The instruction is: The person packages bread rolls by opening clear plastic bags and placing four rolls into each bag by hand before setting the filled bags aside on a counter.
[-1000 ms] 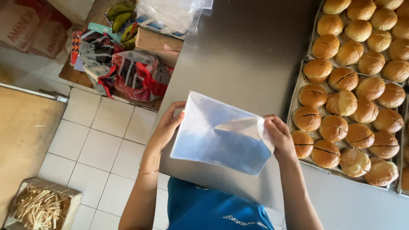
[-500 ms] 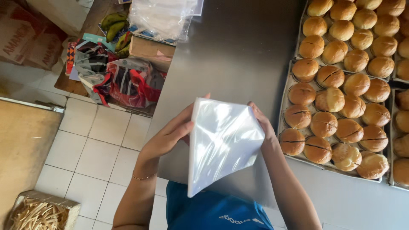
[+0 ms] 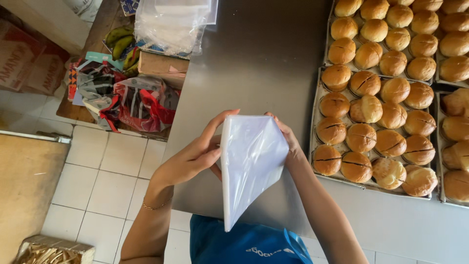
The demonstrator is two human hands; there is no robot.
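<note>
white plastic bag (image 3: 251, 161) between two hands

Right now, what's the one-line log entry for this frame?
left hand: holds plastic bag | right hand: holds bag | bun tray: right of bag | surface: steel counter

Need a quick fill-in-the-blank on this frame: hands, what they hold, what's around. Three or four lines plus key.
1. Both hands, left hand and right hand, hold a clear plastic ____ above the steel counter.
2. The trays to the person's right are filled with golden-brown ____.
3. The floor beside the counter is covered in white ____.
4. The left wrist wears a thin ____.

Missing words: bag; buns; tiles; bracelet
</note>
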